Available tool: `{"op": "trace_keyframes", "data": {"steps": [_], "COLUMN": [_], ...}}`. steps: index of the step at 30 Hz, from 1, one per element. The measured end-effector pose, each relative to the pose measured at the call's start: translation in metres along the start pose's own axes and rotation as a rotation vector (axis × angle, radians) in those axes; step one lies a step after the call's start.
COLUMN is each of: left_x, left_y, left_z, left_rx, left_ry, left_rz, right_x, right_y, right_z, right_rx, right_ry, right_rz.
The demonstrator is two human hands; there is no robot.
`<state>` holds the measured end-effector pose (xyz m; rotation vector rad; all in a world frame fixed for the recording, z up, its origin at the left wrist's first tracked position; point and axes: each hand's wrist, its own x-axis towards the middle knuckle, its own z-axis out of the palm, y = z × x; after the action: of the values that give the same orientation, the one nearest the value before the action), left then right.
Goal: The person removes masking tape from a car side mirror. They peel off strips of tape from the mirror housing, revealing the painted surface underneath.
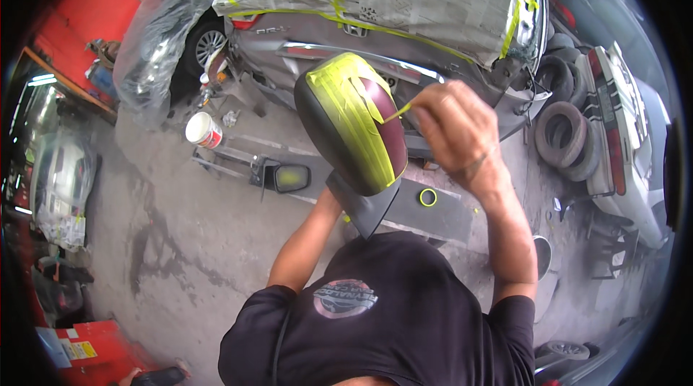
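Observation:
A car side mirror (393, 144) with a dark purple cover and black base is raised in front of me. Bands of yellow masking tape (345, 122) wrap its housing. My left hand (332, 197) reaches up behind it and supports it from below; the mirror hides its fingers. To the right of the mirror, my right hand (455, 126) is closed in a pinch on the end of a thin yellow tape strip (397, 113), which stretches from the purple cover to the fingertips.
On the low grey bench (455, 223) lie a yellow tape roll (421, 199) and a second side mirror (292, 178). A white bucket (203, 130) stands left. Beyond is a grey car (263, 46), its rear window papered over. Tires (545, 129) and a white bumper (599, 90) stand right.

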<state>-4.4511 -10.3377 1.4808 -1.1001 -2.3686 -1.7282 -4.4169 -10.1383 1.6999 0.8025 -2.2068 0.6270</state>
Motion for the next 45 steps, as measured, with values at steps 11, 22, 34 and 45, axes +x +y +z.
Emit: {"op": "trace_keyframes", "data": {"steps": [11,22,34,45], "left_x": [-0.006,-0.023,-0.017,-0.009], "left_y": [-0.013,-0.021,-0.028,-0.038], "left_z": [0.007,-0.001,-0.008,-0.002], "left_rx": [-0.864,-1.29,-1.195,-1.14], "left_ry": [-0.039,0.029,0.036,0.04], "left_rz": [-0.174,-0.259,-0.278,-0.277], "right_x": [0.074,0.078,0.032,-0.018], "right_y": [-0.005,0.009,0.004,0.027], "right_z": [-0.007,-0.013,0.016,0.024], "right_rx": [1.082,0.605,0.509,0.629], "right_ry": [0.202,0.137,-0.234,-0.398], "right_rz": [0.649,0.446,0.409,0.762]}}
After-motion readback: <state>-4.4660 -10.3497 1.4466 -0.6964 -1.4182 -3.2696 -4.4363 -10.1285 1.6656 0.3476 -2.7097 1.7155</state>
